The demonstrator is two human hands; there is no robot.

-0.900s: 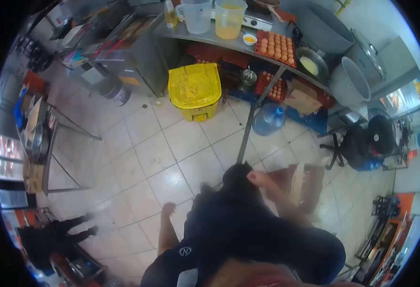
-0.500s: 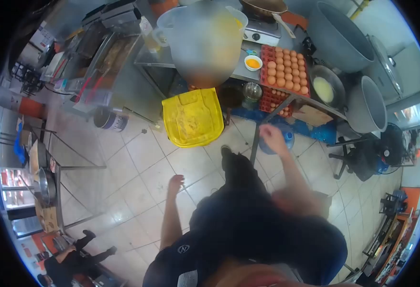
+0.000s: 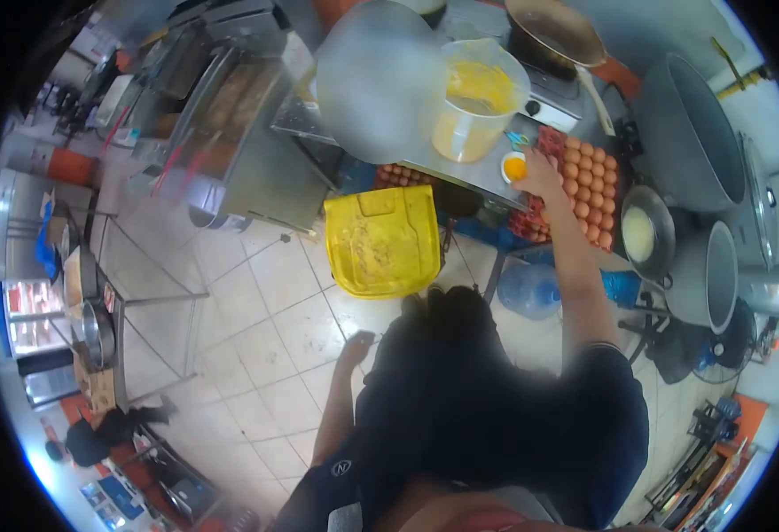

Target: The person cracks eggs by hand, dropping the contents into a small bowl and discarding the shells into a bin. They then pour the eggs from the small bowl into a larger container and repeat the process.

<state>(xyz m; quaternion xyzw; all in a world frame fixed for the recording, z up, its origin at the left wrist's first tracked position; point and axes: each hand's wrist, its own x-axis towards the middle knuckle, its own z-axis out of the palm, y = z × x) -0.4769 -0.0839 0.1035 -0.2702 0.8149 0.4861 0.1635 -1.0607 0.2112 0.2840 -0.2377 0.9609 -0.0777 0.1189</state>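
Observation:
My right hand (image 3: 542,173) reaches over the metal table, its fingers apart at the rim of a small white bowl (image 3: 508,168) with orange yolk (image 3: 516,167) in it. Right beside that hand stands a tray of brown eggs (image 3: 591,182). Low over the tiled floor hangs my left hand (image 3: 356,346), fingers curled in, with nothing showing in it. A large clear pitcher (image 3: 469,133) with yellow mix inside stands left of the bowl. Behind the bowl lies a small blue-handled item (image 3: 519,139).
A yellow lid (image 3: 382,244) covers a bin at the table's front. A frying pan (image 3: 556,34) sits on the stove (image 3: 553,97). Right of the eggs are a wok (image 3: 646,235) and large grey pots (image 3: 704,275). A blue water jug (image 3: 529,288) stands below. A blurred pale round shape (image 3: 379,80) blocks part of the view.
My right hand has moved from below the table edge up to the white bowl. My left hand stays low. The view has shifted, and the pitcher now shows more fully.

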